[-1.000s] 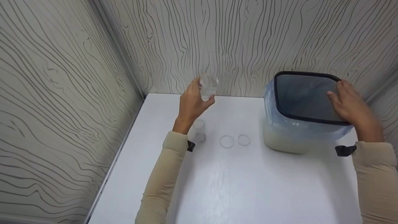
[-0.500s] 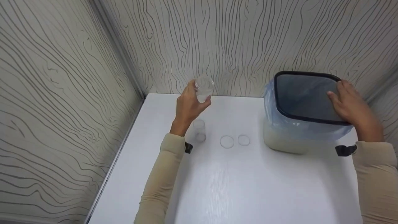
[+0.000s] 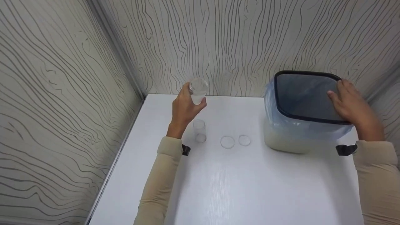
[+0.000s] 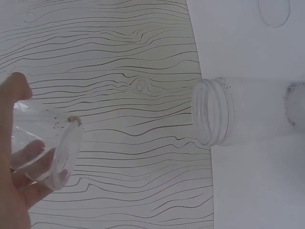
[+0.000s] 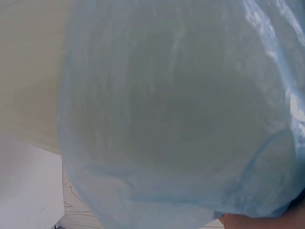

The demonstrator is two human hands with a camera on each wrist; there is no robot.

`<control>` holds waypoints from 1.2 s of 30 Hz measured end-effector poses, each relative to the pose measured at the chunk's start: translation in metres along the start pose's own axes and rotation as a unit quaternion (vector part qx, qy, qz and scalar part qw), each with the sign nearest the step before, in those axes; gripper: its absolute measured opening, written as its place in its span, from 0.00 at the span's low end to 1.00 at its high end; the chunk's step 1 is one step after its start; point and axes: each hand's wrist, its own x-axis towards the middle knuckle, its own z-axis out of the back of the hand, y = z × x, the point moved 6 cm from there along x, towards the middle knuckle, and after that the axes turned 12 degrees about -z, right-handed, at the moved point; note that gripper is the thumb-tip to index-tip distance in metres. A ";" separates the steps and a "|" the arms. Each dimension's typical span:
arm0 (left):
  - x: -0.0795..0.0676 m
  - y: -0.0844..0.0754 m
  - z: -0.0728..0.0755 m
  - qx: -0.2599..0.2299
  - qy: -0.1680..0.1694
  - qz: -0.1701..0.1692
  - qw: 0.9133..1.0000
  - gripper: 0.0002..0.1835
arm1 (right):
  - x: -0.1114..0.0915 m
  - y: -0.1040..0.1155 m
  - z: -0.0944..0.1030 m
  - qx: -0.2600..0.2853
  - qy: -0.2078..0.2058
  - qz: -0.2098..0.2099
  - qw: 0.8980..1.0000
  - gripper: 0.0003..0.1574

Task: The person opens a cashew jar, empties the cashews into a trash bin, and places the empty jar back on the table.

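My left hand [image 3: 184,104] holds a clear plastic jar [image 3: 199,87] above the table's back edge, thumb on one side and fingers round the other. Brown specks show near one end of the held jar [image 4: 62,143] in the left wrist view. Below that hand, a second clear jar [image 3: 200,131] stands uncapped on the table; its threaded neck [image 4: 212,112] faces the left wrist camera. My right hand [image 3: 354,104] grips the right rim of a trash bin [image 3: 290,143], thumb on the inner side. Its other fingers are partly hidden.
Two thin clear rings or lids, a larger one [image 3: 227,142] and a smaller one [image 3: 244,140], lie flat between the standing jar and the bin. A blue bag [image 3: 300,129] lines the bin under a black rim frame [image 3: 307,118]. A wood-patterned wall [image 3: 200,40] borders the white table [image 3: 250,190].
My left hand has moved left and slightly down with the jar, away from the bin. The standing jar is less covered by the left arm. My right hand stays at the rim.
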 end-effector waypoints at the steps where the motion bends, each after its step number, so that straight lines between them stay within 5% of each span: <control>1: -0.001 0.001 0.000 0.002 -0.001 0.000 1.000 0.41 | 0.000 0.000 0.000 0.000 0.000 0.003 1.000 0.51; 36: -0.032 0.028 0.002 0.000 -0.012 0.035 0.999 0.40 | 0.001 0.001 0.001 -0.002 0.003 0.010 1.000 0.51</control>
